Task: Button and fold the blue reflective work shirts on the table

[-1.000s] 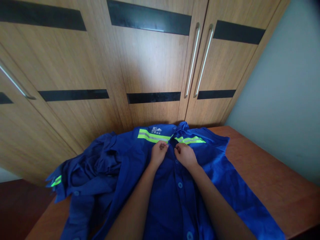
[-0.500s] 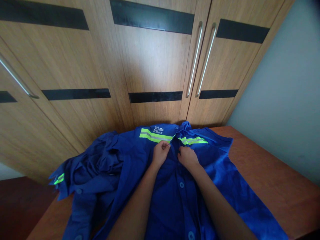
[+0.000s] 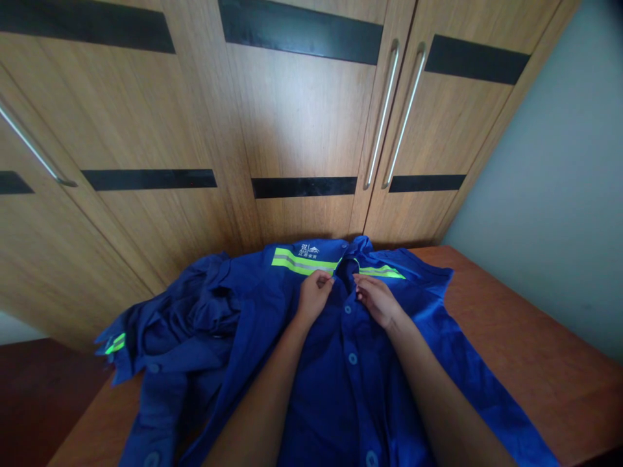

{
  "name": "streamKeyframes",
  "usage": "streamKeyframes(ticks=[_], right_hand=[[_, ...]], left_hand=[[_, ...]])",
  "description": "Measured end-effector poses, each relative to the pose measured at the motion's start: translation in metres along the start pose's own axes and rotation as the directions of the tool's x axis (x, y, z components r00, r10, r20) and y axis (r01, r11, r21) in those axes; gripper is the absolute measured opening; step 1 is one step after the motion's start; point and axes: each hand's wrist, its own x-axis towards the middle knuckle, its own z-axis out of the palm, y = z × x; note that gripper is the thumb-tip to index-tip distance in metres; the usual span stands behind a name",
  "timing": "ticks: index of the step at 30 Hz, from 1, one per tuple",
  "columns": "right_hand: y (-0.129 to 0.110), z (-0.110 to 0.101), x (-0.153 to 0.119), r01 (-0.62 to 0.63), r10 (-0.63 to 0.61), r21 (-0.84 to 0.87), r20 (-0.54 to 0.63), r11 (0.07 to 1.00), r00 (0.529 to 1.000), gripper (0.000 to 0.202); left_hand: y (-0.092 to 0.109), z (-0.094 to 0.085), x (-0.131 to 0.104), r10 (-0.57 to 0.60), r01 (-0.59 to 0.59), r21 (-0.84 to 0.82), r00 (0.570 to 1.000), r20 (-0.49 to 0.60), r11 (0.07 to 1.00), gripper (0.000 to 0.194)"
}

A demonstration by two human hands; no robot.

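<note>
Before a wooden cabinet (image 3: 302,117), a reddish-brown surface (image 3: 525,344) carries a spread blue work jacket (image 3: 321,383).
The jacket lies front up, smooth along the right side, with bunched blue fabric (image 3: 204,314) at the left; the left hand (image 3: 315,292) and right hand (image 3: 377,298) each pinch an edge of its front opening, which gapes between them, near a yellow-green chest band (image 3: 302,263) with a grey centre stripe, a small white emblem (image 3: 309,250) above it and round blue buttons (image 3: 352,359) below the gap.
</note>
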Motion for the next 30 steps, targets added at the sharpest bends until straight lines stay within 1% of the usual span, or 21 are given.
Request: streamKeyframes(ticks=[2,5,10,13,16,22,30], right_hand=[[-0.002,0.002,-0.001,-0.017,0.016,0.094,0.018,0.995,1.000,0.031],[-0.004,0.004,-0.002,-0.042,0.033,0.183,0.051,0.982,0.998,0.029],[-0.005,0.007,-0.004,-0.067,0.044,0.226,0.106,0.972,0.993,0.030],[-0.004,0.008,-0.006,-0.065,0.046,0.206,0.097,0.976,0.994,0.032],[-0.003,0.011,-0.006,-0.043,0.035,0.158,0.056,0.986,0.998,0.035],[-0.007,0.018,-0.009,0.029,-0.028,0.029,-0.017,0.999,0.999,0.039],[-0.011,0.020,-0.011,0.081,-0.082,-0.068,-0.021,0.994,0.996,0.047]], left_hand=[[0.004,0.000,0.000,0.021,-0.021,0.028,1.000,0.002,0.999,0.004],[0.011,0.001,-0.001,0.060,-0.061,0.081,0.998,0.012,0.995,0.002],[0.025,0.004,-0.004,0.126,-0.132,0.164,0.991,0.043,0.978,0.006],[0.031,0.004,-0.004,0.155,-0.160,0.201,0.987,0.042,0.966,0.008],[0.034,0.003,-0.005,0.179,-0.187,0.230,0.982,0.055,0.955,0.010],[0.032,0.001,-0.005,0.191,-0.197,0.276,0.980,0.051,0.941,0.013],[0.034,0.003,-0.006,0.198,-0.197,0.287,0.980,0.026,0.937,0.013]])
